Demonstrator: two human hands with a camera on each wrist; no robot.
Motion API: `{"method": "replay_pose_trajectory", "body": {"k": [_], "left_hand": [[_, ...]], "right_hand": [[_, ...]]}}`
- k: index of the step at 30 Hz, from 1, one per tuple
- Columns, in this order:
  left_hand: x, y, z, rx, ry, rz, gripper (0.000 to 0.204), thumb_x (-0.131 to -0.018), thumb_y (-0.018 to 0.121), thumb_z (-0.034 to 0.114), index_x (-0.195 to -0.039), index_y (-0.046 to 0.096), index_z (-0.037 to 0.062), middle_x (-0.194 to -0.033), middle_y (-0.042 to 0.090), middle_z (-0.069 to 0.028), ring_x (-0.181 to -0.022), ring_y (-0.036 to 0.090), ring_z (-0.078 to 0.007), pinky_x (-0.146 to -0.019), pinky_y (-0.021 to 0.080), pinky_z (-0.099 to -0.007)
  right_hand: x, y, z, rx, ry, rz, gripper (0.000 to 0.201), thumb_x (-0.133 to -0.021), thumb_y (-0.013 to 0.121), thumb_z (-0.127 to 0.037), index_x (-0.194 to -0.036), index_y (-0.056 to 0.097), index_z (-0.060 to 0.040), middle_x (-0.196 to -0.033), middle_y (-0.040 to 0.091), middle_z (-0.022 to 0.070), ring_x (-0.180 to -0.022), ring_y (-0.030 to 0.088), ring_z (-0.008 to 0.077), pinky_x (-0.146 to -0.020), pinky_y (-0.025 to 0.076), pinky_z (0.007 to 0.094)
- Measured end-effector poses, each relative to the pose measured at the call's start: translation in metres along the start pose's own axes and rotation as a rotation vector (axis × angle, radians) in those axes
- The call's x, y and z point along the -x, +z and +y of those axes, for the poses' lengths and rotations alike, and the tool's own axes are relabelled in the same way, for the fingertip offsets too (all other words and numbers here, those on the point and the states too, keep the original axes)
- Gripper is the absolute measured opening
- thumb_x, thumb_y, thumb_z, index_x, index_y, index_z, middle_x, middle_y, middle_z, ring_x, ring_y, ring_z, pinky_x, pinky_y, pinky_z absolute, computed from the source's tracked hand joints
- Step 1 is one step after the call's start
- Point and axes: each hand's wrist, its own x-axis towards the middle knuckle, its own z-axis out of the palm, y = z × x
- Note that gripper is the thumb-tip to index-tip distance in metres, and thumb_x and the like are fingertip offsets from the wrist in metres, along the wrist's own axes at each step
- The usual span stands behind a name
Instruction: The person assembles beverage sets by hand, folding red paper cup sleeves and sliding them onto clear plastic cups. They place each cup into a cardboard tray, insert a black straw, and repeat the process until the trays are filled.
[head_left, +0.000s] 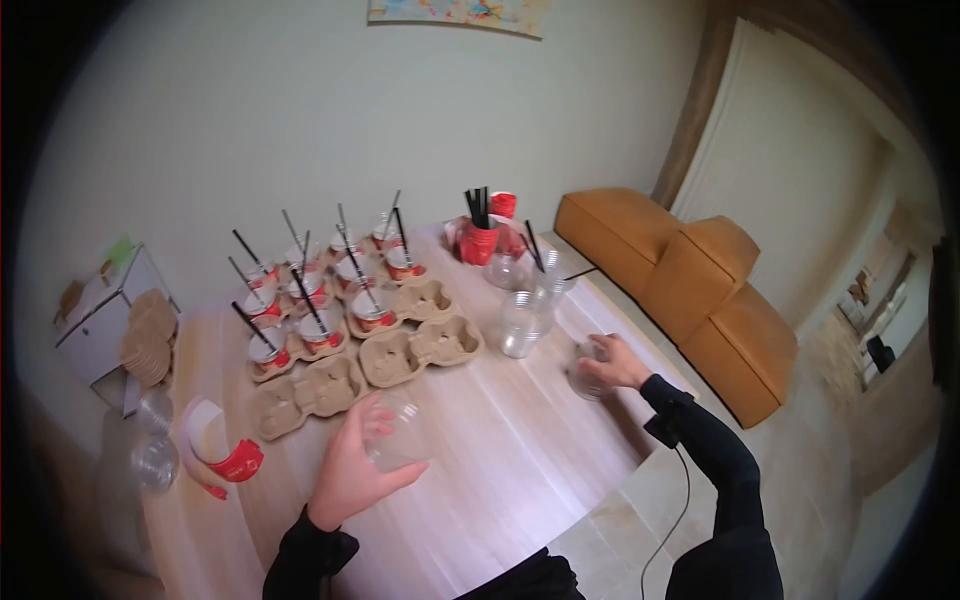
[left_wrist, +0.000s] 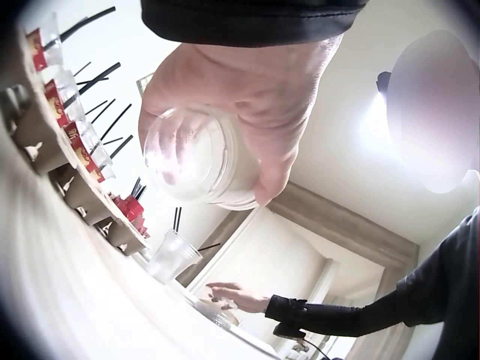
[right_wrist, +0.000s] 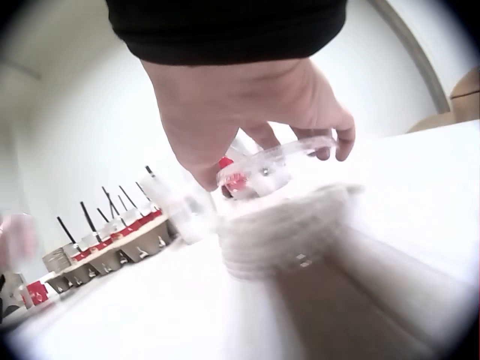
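Observation:
My left hand (head_left: 350,468) grips a clear plastic cup (head_left: 402,435) over the near part of the table. In the left wrist view the same cup (left_wrist: 187,157) lies tilted in the palm, fingers and thumb curled round it. On the right, my right hand (head_left: 617,363) is at a stack of clear lids (head_left: 582,384). The right wrist view shows its fingers pinching the rim of a clear plastic lid (right_wrist: 281,155), raised a little above the blurred stack. Nested clear cups (head_left: 518,325) stand between the hands, farther back.
Cardboard carriers (head_left: 390,358) at the back left bear several red-sleeved cups with black straws. Behind the nested cups stands a red cup of straws (head_left: 479,243). A red-and-white sleeve piece (head_left: 235,462) lies near the left edge. An orange-brown sofa (head_left: 700,270) stands beyond the right edge.

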Motion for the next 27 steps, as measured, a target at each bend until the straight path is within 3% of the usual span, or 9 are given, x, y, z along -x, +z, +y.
{"method": "replay_pose_trajectory", "body": {"k": [4,6,7,12,14,15,17,20,27], "left_hand": [[0.000,0.000,-0.002,0.060,0.049,-0.002,0.099,-0.066,0.091,0.018,-0.146,0.036,0.0022,-0.121,0.060,-0.0132,-0.105,0.060,-0.0192,-0.092,0.049,-0.0339],[0.000,0.003,-0.003,0.072,0.069,-0.018,0.099,-0.066,0.091,0.018,-0.146,0.035,0.0026,-0.122,0.060,-0.0131,-0.106,0.060,-0.0192,-0.092,0.048,-0.0341],[0.000,0.006,-0.003,0.097,0.109,-0.035,0.101,-0.067,0.091,0.021,-0.147,0.034,0.0018,-0.121,0.061,-0.0140,-0.106,0.062,-0.0209,-0.092,0.050,-0.0359],[0.001,0.012,-0.012,0.253,0.113,-0.127,0.109,-0.068,0.091,0.023,-0.151,0.025,-0.0005,-0.120,0.061,-0.0162,-0.107,0.064,-0.0244,-0.093,0.052,-0.0389],[0.002,0.015,-0.018,0.272,0.180,-0.033,0.123,-0.067,0.091,0.016,-0.157,0.009,0.0039,-0.125,0.057,-0.0135,-0.119,0.058,-0.0253,-0.099,0.048,-0.0389],[-0.001,0.015,-0.015,0.293,0.204,-0.055,0.123,-0.067,0.091,0.016,-0.157,0.009,0.0039,-0.125,0.057,-0.0135,-0.119,0.058,-0.0253,-0.099,0.048,-0.0389],[0.000,0.012,-0.001,0.194,0.315,0.158,0.127,-0.069,0.089,0.020,-0.154,-0.002,-0.0042,-0.122,0.058,-0.0240,-0.106,0.066,-0.0330,-0.090,0.053,-0.0431],[0.001,0.006,0.010,0.018,0.288,0.241,0.131,-0.068,0.089,0.019,-0.154,-0.008,-0.0040,-0.120,0.059,-0.0264,-0.105,0.066,-0.0366,-0.088,0.053,-0.0442],[0.000,0.003,0.000,-0.179,0.306,0.239,0.132,-0.064,0.090,0.017,-0.154,-0.004,-0.0034,-0.113,0.061,-0.0261,-0.099,0.066,-0.0395,-0.084,0.052,-0.0460]], "right_hand": [[0.007,-0.030,-0.090,-0.278,-0.157,0.279,0.068,-0.089,0.064,-0.038,-0.142,0.048,0.0005,-0.129,0.055,0.0234,-0.117,0.053,0.0369,-0.100,0.045,0.0465],[0.023,-0.038,-0.156,-0.512,-0.434,0.209,0.071,-0.091,0.063,-0.037,-0.147,0.041,-0.0010,-0.138,0.050,0.0197,-0.125,0.049,0.0353,-0.106,0.038,0.0452],[0.025,-0.035,-0.180,-0.416,-0.652,0.223,0.073,-0.090,0.065,-0.041,-0.147,0.041,-0.0017,-0.140,0.048,0.0206,-0.130,0.045,0.0365,-0.109,0.036,0.0465],[0.028,-0.008,-0.296,-0.541,-0.980,0.038,0.083,-0.091,0.060,-0.054,-0.150,0.037,-0.0007,-0.147,0.038,0.0266,-0.134,0.039,0.0436,-0.112,0.031,0.0509],[0.019,0.004,-0.317,-0.431,-1.051,0.067,0.083,-0.090,0.060,-0.054,-0.151,0.036,-0.0015,-0.146,0.036,0.0281,-0.132,0.040,0.0454,-0.111,0.032,0.0516],[0.016,0.009,-0.323,-0.402,-1.028,0.078,0.083,-0.090,0.060,-0.054,-0.151,0.036,-0.0015,-0.146,0.036,0.0281,-0.132,0.040,0.0454,-0.111,0.032,0.0516],[0.016,0.020,-0.326,-0.548,-0.981,0.045,0.086,-0.089,0.060,-0.053,-0.152,0.032,-0.0013,-0.146,0.034,0.0302,-0.131,0.039,0.0471,-0.110,0.034,0.0514],[0.019,0.025,-0.334,-0.563,-0.907,-0.012,0.090,-0.089,0.060,-0.053,-0.154,0.026,-0.0011,-0.146,0.032,0.0319,-0.133,0.037,0.0483,-0.110,0.034,0.0502],[0.019,0.031,-0.333,-0.632,-0.744,-0.074,0.083,-0.095,0.056,-0.046,-0.154,0.021,0.0009,-0.147,0.032,0.0302,-0.134,0.036,0.0449,-0.111,0.034,0.0500]]}}
